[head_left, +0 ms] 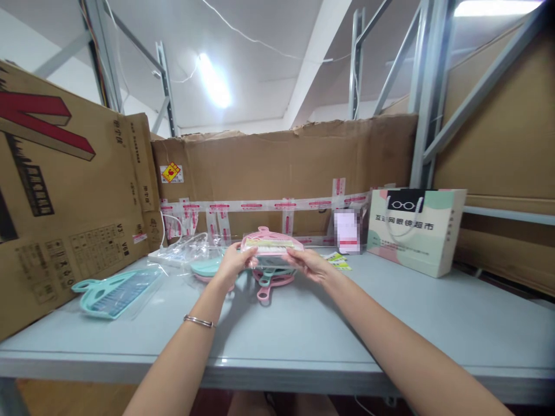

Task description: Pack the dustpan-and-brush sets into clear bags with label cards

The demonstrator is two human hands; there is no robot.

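Note:
Both my hands grip a pink dustpan (273,236) in a clear plastic bag, with pale brush bristles along its near edge. My left hand (237,263) pinches the left end and my right hand (309,263) the right end. Just below it on the table lie more dustpans, a pink one (263,294) and a teal one, handles towards me and partly hidden. Left of these, behind my left hand, a teal dustpan (206,267) rests on a pink one. Farther left lies a bagged teal dustpan with a grey-blue brush (117,293).
Clear plastic bags (191,249) and a white power strip lie at the back left. Behind stands a taped cardboard wall (277,167); a large carton (73,196) borders the left. A paper gift bag (414,237) stands right, near yellow-green labels (339,261). Metal posts frame the grey table (303,335).

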